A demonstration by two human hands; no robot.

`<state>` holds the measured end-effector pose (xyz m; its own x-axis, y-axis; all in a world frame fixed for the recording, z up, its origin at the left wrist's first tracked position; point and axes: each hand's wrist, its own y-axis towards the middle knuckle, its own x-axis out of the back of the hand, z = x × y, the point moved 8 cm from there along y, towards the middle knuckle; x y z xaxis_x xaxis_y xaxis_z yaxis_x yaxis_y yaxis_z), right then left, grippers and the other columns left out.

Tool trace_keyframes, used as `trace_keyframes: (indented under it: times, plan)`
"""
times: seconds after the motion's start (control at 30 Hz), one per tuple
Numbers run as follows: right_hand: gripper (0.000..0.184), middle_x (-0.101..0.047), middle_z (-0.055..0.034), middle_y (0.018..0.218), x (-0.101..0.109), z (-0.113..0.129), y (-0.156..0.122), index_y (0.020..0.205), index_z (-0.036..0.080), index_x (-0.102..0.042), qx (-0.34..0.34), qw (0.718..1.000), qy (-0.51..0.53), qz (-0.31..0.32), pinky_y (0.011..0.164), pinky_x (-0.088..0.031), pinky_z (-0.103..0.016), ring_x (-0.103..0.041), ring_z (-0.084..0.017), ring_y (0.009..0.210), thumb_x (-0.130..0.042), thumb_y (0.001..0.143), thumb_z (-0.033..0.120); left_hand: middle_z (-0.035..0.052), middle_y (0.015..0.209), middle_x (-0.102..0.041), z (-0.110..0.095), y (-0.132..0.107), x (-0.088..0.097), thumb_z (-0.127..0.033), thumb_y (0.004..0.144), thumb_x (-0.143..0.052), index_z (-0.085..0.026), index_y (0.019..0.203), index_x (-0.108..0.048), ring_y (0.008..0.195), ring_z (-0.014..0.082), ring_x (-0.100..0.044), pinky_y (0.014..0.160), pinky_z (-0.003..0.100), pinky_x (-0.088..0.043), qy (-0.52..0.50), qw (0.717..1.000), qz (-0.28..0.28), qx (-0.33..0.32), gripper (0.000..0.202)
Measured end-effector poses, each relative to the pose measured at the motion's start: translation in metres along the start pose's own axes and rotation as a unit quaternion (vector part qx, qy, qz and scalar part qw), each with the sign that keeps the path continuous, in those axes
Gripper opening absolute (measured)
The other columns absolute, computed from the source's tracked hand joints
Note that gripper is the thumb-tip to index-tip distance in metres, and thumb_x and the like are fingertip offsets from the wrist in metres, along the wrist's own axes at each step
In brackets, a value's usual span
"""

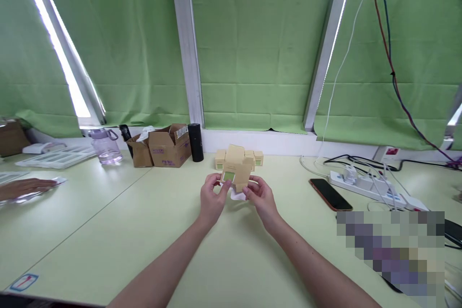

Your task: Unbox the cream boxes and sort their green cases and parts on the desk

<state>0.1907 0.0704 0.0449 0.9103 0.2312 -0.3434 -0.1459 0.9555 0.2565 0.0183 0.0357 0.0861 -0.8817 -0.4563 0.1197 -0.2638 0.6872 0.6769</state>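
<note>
A small tan cardboard box (238,171) with a green patch on its face is held up over the table, its flaps sticking out at top and bottom. The fingers of my left hand (212,202) close on its left side, thumb beside the green patch. My right hand (265,204) grips the lower right, thumb at the bottom flap. Something white and thin like paper (238,196) shows under the box between my hands; which hand holds it I cannot tell. Several small tan boxes (258,158) stand in a row behind, partly hidden by the held one.
Open brown cartons (169,149), a black cylinder (195,142) and a clear purple bottle (105,147) stand back left. A phone (330,194) and a power strip (368,188) with cables lie right. A plastic-wrapped brown bundle (27,189) lies far left. Part of the lower right is pixelated.
</note>
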Motion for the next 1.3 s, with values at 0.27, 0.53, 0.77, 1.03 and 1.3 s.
trace_keyframes:
  times: [0.27,0.53,0.77,1.03,1.3]
  plan:
    - [0.024,-0.072,-0.0028,0.078,-0.011,-0.055,-0.014,0.090,0.022,-0.069,-0.047,0.987,-0.148,0.044,0.061,-0.050,-0.030,-0.064,-0.019,0.070,-0.077,0.068,0.030,0.0069,0.102,-0.079,-0.043,-0.007,0.012,-0.023,0.090,-0.065,-0.031,0.097,-0.077,0.102,0.0306,-0.061,0.090,0.052,-0.050,0.193,0.941,-0.009,-0.277,0.016]
    - [0.008,-0.071,-0.0015,0.077,-0.016,-0.057,-0.020,0.081,0.024,-0.070,-0.040,0.973,-0.211,0.086,0.069,-0.049,-0.035,-0.063,-0.021,0.072,-0.071,0.074,0.028,0.0051,0.106,-0.080,-0.038,-0.012,0.007,-0.025,0.092,-0.064,-0.037,0.102,-0.078,0.099,0.0305,-0.063,0.094,0.055,-0.046,0.247,0.922,0.037,-0.296,0.021]
    - [0.009,-0.075,-0.0043,0.080,-0.020,-0.060,-0.019,0.085,0.023,-0.073,-0.019,0.968,-0.221,0.118,0.070,-0.050,-0.035,-0.067,-0.023,0.076,-0.071,0.077,0.027,0.0074,0.096,-0.078,-0.021,0.008,0.028,-0.032,0.090,-0.071,-0.029,0.097,-0.077,0.099,0.0287,-0.060,0.094,0.047,-0.047,0.185,0.956,-0.078,-0.213,0.010]
    - [0.014,-0.074,-0.0053,0.086,-0.019,-0.065,-0.019,0.089,0.021,-0.071,-0.035,0.962,-0.231,0.140,0.075,-0.052,-0.035,-0.068,-0.022,0.082,-0.069,0.078,0.029,0.0074,0.083,-0.071,0.084,0.040,0.074,-0.052,0.092,-0.053,-0.020,0.083,-0.069,0.081,0.0253,-0.063,0.074,0.034,-0.047,0.296,0.929,-0.080,0.206,0.037]
    - [0.013,-0.072,-0.0046,0.085,-0.020,-0.063,-0.020,0.088,0.022,-0.069,-0.039,0.955,-0.253,0.148,0.075,-0.052,-0.035,-0.067,-0.022,0.081,-0.066,0.080,0.031,0.0190,0.102,-0.075,0.116,0.034,0.098,-0.048,0.080,-0.060,-0.022,0.085,-0.073,0.120,0.0452,-0.054,0.095,0.051,-0.040,0.418,0.853,-0.021,0.311,0.029]
